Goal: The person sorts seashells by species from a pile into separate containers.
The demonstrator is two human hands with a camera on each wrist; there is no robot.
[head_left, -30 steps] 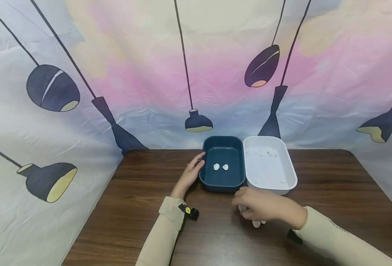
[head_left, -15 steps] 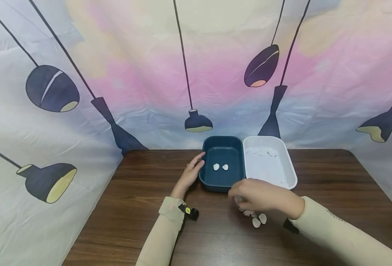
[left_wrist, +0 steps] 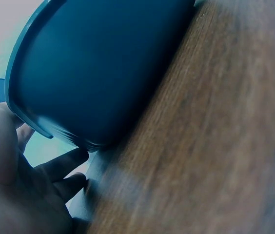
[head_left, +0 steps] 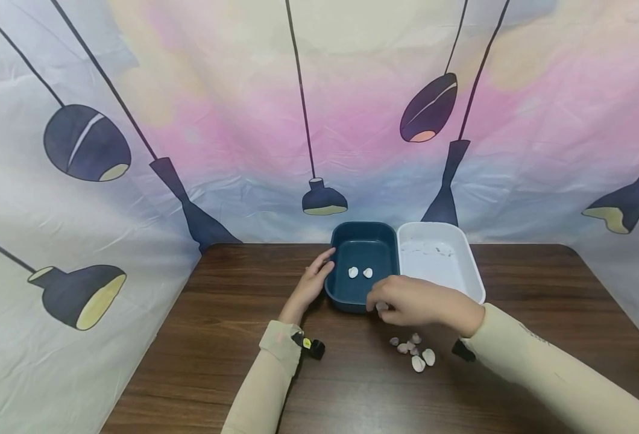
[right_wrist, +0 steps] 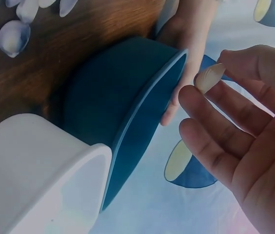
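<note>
Fingertips [right_wrist: 210,100] of the right hand [head_left: 414,301] are pinching a pale shell [right_wrist: 209,77] at frame centre, over the blue tray's [head_left: 358,298] near rim. The left hand [head_left: 313,282], fingers relaxed, is resting against the tray's left wall. Loose shells [head_left: 414,352] are lying lower right.

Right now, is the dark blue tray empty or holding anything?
Not empty: two small pale shells lie on the floor of the dark blue tray.
</note>
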